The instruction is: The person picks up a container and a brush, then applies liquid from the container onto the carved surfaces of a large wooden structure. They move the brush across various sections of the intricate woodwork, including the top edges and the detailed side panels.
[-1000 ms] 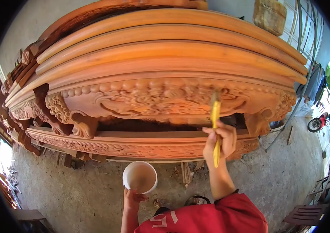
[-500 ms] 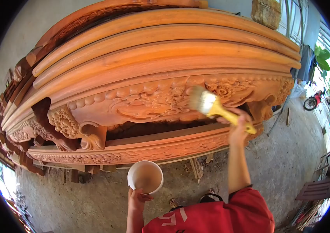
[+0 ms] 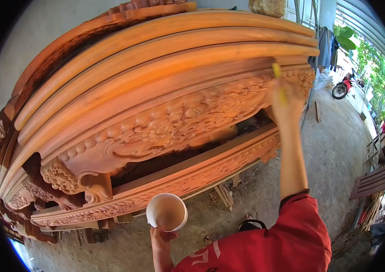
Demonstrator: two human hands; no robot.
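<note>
A person in a red shirt (image 3: 265, 245) stands at a carved wooden panel (image 3: 169, 124), the right hand (image 3: 287, 99) clenched around a yellow-handled brush (image 3: 277, 70) in front of the panel's right end. Both hand and brush are blurred, and whether the bristles touch the wood cannot be told. The left hand (image 3: 161, 239) grips a white bucket (image 3: 154, 211) by its near side, below the panel and close to its lower edge in the view; the bucket is upright enough to show its pale brown interior, though what lies inside is unclear. Beaded trim and scrollwork in relief run the length of the orange-brown panel, with a scrolled leg (image 3: 98, 187) at its left end. Directly above the panel, long curved rails (image 3: 169, 56) lie one beyond another, and below it, across a dark gap, stretches a lower carved beam (image 3: 179, 186). Past the panel's upper right, a weathered container (image 3: 267, 7) sits behind the rails and dark clothing (image 3: 324, 47) hangs near green leaves (image 3: 346, 38). Farther to the panel's right, a red and black motorbike (image 3: 343, 87) is parked upright, and a slatted wooden piece (image 3: 376, 181) lies tilted at the edge of the scene. Scrap wood (image 3: 223, 195) rests on the concrete floor (image 3: 328, 140) just below the lower beam.
</note>
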